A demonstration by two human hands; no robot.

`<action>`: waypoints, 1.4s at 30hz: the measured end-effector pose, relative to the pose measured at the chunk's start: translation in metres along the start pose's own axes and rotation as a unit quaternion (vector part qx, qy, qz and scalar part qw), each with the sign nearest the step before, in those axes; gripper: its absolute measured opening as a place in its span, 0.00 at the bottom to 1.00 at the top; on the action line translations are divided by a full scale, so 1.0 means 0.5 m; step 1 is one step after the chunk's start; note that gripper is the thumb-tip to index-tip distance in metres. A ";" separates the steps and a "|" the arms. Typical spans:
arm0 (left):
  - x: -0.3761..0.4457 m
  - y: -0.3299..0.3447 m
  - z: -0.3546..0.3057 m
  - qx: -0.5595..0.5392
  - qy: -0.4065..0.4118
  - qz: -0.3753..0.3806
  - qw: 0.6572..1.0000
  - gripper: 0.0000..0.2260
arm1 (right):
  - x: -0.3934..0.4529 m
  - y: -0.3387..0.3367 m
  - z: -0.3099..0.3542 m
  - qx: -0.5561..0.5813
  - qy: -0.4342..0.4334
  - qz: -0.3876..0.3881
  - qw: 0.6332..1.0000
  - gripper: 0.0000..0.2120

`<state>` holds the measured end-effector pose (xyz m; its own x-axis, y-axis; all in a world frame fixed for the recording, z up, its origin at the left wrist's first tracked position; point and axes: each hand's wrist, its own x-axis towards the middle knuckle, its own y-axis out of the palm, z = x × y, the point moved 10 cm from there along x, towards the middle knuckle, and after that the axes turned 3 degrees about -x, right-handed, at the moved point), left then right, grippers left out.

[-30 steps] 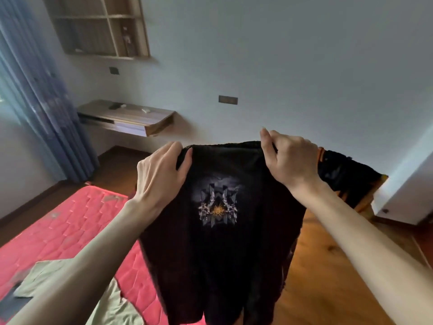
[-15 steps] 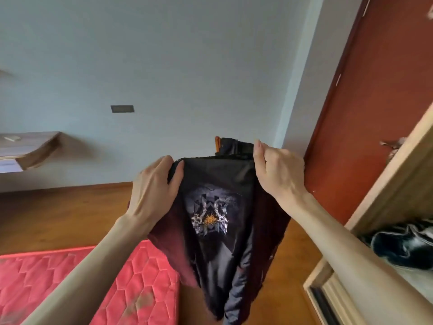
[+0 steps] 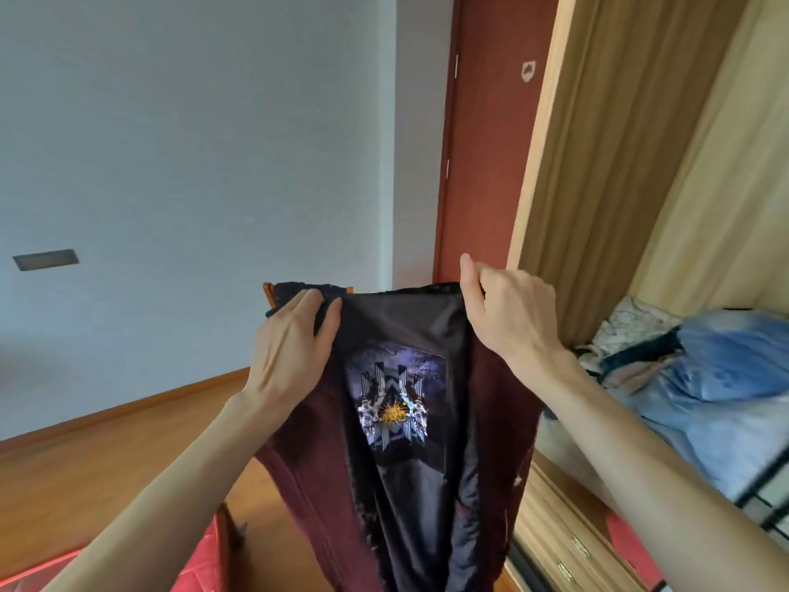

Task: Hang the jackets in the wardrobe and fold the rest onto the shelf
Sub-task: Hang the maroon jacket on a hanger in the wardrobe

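Dark jacket (image 3: 401, 463) (printed emblem facing the camera) hangs mid-frame, its top edge pinched by the left hand (image 3: 290, 343) and the right hand (image 3: 508, 322), fingers curled over it. At right, the open wardrobe (image 3: 640, 164) holds crumpled blue clothes (image 3: 717, 390).

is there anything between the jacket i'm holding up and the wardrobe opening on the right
Nothing visible blocks it. Both the left hand and the right hand grip the dark jacket by its top edge, and the wardrobe stands open just to its right. A pile of blue clothes already lies on the shelf inside.
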<state>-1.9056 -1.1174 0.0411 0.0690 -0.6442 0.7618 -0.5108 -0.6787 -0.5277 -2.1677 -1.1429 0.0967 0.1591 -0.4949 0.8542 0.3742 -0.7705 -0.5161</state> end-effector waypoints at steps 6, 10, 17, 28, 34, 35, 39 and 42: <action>0.049 0.122 -0.088 -0.072 0.007 0.030 0.997 0.18 | 0.003 -0.067 -0.130 -0.071 0.038 -0.029 0.996 0.25; 0.090 0.190 -0.146 -0.107 0.030 0.044 0.993 0.18 | 0.013 -0.085 -0.212 -0.127 0.066 -0.030 0.989 0.26; 0.189 0.308 -0.205 -0.170 0.088 0.076 0.979 0.17 | 0.040 -0.095 -0.319 -0.207 0.099 -0.055 0.972 0.26; 0.382 0.470 -0.197 -0.225 0.173 0.086 0.955 0.17 | 0.148 -0.025 -0.410 -0.276 0.143 -0.068 0.948 0.25; 0.485 0.531 -0.224 -0.234 0.203 0.078 0.948 0.18 | 0.225 -0.009 -0.469 -0.308 0.171 -0.071 0.933 0.26; 0.502 0.538 -0.230 -0.237 0.205 0.073 0.947 0.18 | 0.237 -0.006 -0.480 -0.312 0.175 -0.069 0.931 0.27; 0.571 0.571 -0.257 -0.240 0.215 0.067 0.944 0.14 | 0.285 0.000 -0.517 -0.310 0.180 -0.075 0.930 0.25; 0.620 0.590 -0.283 -0.241 0.225 0.054 0.943 0.13 | 0.322 -0.006 -0.540 -0.312 0.180 -0.082 0.929 0.24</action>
<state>-2.1560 -1.4673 0.1746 -0.3210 -0.4129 0.8523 -0.8309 -0.3090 -0.4626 -2.3900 -1.3286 0.2187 -0.2122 -0.3652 0.9064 -0.2547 -0.8748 -0.4121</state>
